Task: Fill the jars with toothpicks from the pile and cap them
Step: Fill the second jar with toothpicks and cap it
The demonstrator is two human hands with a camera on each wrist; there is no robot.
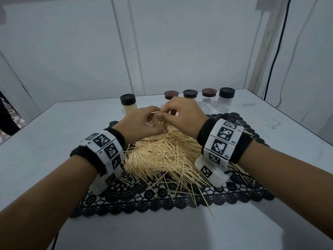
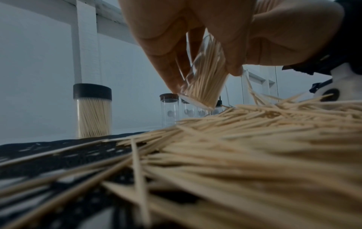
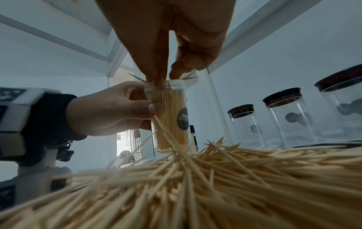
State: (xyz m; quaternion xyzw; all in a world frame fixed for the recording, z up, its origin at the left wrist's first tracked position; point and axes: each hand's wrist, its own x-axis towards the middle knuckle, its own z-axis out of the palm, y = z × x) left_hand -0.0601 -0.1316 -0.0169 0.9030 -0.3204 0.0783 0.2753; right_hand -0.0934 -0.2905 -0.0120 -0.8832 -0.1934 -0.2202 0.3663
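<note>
Clear plastic, nearly packed: an open jar (image 3: 169,117) is gripped by the left hand (image 1: 138,123) above the toothpick pile (image 1: 167,156) on the bench (image 1: 45,141), while a few toothpicks are pinched at its mouth by the right hand (image 1: 182,114). One filled, capped jar (image 1: 128,104) is seen behind. Stray sticks poking from the rim could be spilled or snapped, it is judged, if forced into so tight a bundle.
</note>
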